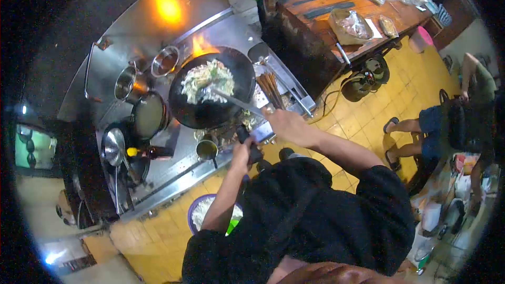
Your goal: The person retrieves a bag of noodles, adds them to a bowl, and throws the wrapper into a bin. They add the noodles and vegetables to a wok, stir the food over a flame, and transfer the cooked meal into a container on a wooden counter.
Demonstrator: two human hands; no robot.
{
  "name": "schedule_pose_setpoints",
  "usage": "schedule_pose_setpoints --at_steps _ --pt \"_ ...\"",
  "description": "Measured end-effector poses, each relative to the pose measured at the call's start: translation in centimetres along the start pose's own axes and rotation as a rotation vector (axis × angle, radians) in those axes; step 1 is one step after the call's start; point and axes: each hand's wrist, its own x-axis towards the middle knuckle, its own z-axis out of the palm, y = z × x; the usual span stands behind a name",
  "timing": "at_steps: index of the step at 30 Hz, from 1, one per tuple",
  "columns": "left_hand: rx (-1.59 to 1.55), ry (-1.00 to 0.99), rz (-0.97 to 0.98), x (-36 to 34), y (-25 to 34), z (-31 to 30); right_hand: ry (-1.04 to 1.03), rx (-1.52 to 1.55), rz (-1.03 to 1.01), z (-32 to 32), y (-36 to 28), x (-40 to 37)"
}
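A black wok (243, 71) sits over a burner, with flames rising at its far edge. In it lies a pale rice-like mix (202, 81) with bits of green. My right hand (292, 126) is closed around the long handle of a metal wok spatula (239, 103), whose head is in the food. My left hand (243, 153) grips a dark, thick handle (243, 134) at the wok's near side; where it joins the wok is hard to see. Close to my left hand stands a metal cup (206, 150) with a dark handle sticking out.
Left are a pot (126, 84), a bowl (166, 61), a pan (149, 115), a ladle (113, 146) and a yellow-capped bottle (155, 152). Below is a basin of white rice (200, 213). A wooden table (315, 5) and gas cylinder (357, 89) are right; a person (431, 131) stands behind.
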Motion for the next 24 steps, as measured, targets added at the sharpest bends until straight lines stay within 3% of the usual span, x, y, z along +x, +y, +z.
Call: schedule_pose_setpoints --at_steps 2,3,4,6,8,10,12,14,16,18,19,21,24 --pt "0.237 0.092 0.023 1.8 3.1 -1.0 0.144 -0.001 -0.143 -0.7 0.6 -0.6" --pt "0.042 -0.065 0.062 6.7 1.0 -4.4 -0.01 0.049 -0.157 -2.6 0.8 -0.3" --pt "0.008 -0.085 0.09 9.0 0.6 -6.0 -0.015 0.047 -0.149 -2.1 0.4 -0.5" --pt "-0.08 -0.09 0.056 7.9 0.3 -6.2 -0.096 -0.061 -0.031 -1.0 -0.5 0.1" --pt "0.062 0.267 0.107 8.2 -5.2 -6.7 -0.12 0.025 0.067 -0.8 -1.2 0.4" --pt "0.002 -0.062 -0.002 0.1 -0.9 -3.5 -0.179 0.388 0.246 1.5 -0.9 1.0" --pt "-0.127 -0.036 -0.046 0.8 0.1 -2.7 -0.239 0.429 0.286 1.0 -1.0 1.2" --pt "0.025 -0.011 0.094 6.9 -2.5 -6.5 -0.282 0.436 0.27 0.7 -1.4 1.0" --pt "0.004 -0.092 0.135 8.2 -0.5 -6.6 -0.272 0.389 0.204 1.4 -1.4 1.1" --pt "0.4 0.075 0.307 10.3 -0.8 -7.7 -0.261 0.283 0.244 2.0 -1.5 2.2" --pt "0.53 0.14 0.363 11.4 -1.2 -8.3 -0.361 0.272 0.291 2.0 -1.7 3.0" --pt "0.159 0.063 0.341 15.1 -3.6 -8.9 -0.273 0.269 0.314 5.1 -2.1 3.5" --pt "0.117 0.097 0.29 17.4 -5.4 -9.2 -0.174 0.29 0.382 8.7 -2.5 4.6"
